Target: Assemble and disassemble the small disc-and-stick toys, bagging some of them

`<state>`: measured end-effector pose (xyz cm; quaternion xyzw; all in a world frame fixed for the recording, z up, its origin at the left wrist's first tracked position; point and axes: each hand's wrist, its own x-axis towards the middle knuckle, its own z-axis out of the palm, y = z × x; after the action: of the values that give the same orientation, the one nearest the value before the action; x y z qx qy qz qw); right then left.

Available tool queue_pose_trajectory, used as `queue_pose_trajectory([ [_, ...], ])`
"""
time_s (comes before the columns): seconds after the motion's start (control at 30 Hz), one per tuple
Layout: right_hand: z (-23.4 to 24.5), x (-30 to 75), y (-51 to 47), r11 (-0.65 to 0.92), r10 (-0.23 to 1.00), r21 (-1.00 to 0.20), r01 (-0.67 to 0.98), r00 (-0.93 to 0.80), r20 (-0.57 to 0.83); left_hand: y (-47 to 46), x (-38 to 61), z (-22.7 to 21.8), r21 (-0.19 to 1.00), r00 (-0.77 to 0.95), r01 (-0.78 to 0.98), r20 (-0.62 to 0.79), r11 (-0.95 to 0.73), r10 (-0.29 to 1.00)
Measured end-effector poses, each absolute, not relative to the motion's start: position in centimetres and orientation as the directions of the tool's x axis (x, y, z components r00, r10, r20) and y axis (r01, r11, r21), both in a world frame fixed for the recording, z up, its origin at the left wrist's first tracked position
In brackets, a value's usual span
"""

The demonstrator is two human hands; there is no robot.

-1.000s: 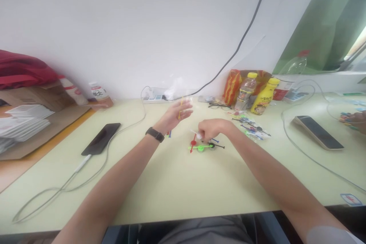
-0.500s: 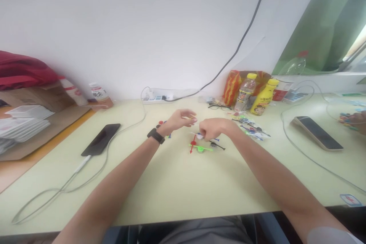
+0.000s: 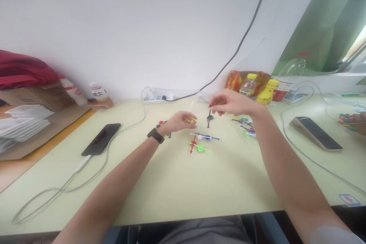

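Note:
My right hand [image 3: 228, 103] pinches a black arrow spinner [image 3: 210, 117] by its upper end, so it hangs above the table. To its left, my left hand [image 3: 180, 122] is closed on a small yellow arrow spinner [image 3: 191, 121] at the fingertips. On the table below lie a red arrow spinner [image 3: 193, 143], a green arrow spinner [image 3: 200, 148], a white arrow spinner [image 3: 199, 136] and a blue arrow spinner [image 3: 210, 137], close together and partly overlapping. Several small coloured pieces [image 3: 160, 122] sit behind my left wrist, partly hidden by it.
More spinners in a pile [image 3: 249, 126] lie to the right, partly behind my right forearm. Yellow-capped bottles [image 3: 265, 92] stand at the back. A phone [image 3: 101, 139] with its cable is at left, a tilted device [image 3: 317, 133] at right. A power strip [image 3: 157, 99] lies along the wall.
My right hand has lifted the black spinner off the table and moved up and to the right. My left hand has barely moved; the yellow spinner in it now shows more.

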<state>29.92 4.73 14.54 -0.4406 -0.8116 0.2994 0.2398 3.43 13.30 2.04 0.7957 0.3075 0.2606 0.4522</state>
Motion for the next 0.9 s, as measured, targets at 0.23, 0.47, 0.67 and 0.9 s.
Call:
queue_pose_trajectory([
  [0.23, 15.4, 31.4, 4.4, 0.575, 0.773, -0.681, 0.454, -0.028, 0.633, 13.3, 3.3, 1.8, 0.885, 0.691, 0.239, 0.135, -0.400, 0.710],
  [0.47, 14.7, 30.2, 5.0, 0.518, 0.785, -0.540, 0.664, -0.118, 0.608, 13.0, 3.6, 1.9, 0.911, 0.693, 0.185, 0.145, -0.368, 0.706],
  [0.67, 14.1, 29.5, 5.3, 0.514, 0.796, -0.394, 0.762, -0.253, 0.550, 12.7, 3.7, 2.5, 0.931, 0.700, 0.146, 0.141, -0.334, 0.700],
  [0.9, 13.4, 29.9, 5.8, 0.521, 0.811, -0.289, 0.803, -0.361, 0.461, 12.2, 3.9, 3.0, 0.966, 0.749, 0.088, 0.097, -0.244, 0.655],
])
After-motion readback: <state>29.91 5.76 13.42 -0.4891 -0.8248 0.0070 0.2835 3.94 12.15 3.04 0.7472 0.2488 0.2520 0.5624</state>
